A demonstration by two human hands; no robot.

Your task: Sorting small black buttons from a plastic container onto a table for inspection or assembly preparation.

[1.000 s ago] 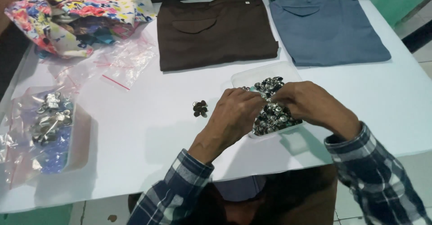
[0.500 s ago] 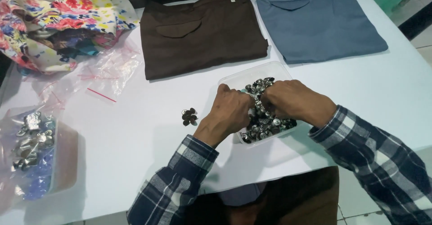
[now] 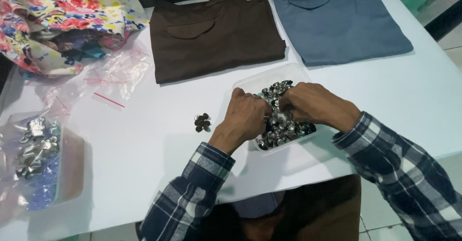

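A clear plastic tray (image 3: 263, 78) full of small shiny metal buttons (image 3: 284, 128) sits in the middle of the white table (image 3: 144, 149). My left hand (image 3: 246, 115) and my right hand (image 3: 313, 104) are both down in the buttons, fingers curled and pinching at the pile between them. What exactly each hand grips is hidden by the fingers. A small cluster of dark buttons (image 3: 202, 122) lies loose on the table just left of my left hand.
Folded brown trousers (image 3: 214, 34) and folded blue-grey trousers (image 3: 337, 19) lie at the back. Floral cloth (image 3: 62, 24) and empty clear bags (image 3: 115, 72) are at the back left. A bagged box of metal parts (image 3: 38, 159) stands at the left edge.
The view has shifted a little, and my two hands have stayed in the tray, working closer together over the buttons. The loose cluster has not moved.
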